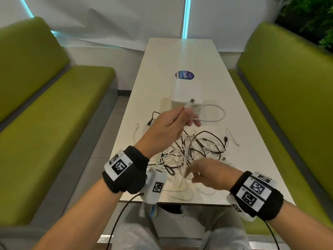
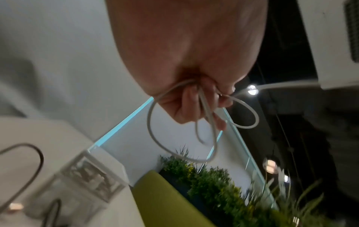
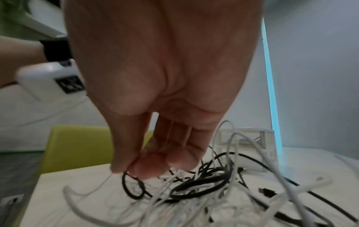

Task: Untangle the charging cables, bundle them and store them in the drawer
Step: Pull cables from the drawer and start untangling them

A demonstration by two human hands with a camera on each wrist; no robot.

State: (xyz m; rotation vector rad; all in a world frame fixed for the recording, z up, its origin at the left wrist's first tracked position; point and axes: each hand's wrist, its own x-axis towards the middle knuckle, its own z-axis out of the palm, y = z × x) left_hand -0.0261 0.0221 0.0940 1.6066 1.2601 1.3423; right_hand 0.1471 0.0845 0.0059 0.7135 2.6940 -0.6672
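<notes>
A tangle of black and white charging cables lies on the white table. My left hand is raised above it and grips a white cable in loops, its USB plug sticking up. My right hand hovers over the near side of the tangle, thumb and fingertips pinching a thin white cable. A small white drawer box stands behind the pile.
Green bench seats flank the narrow table. A round purple sticker lies beyond the drawer box. Green plants stand behind the right bench. My knees are under the table's near edge.
</notes>
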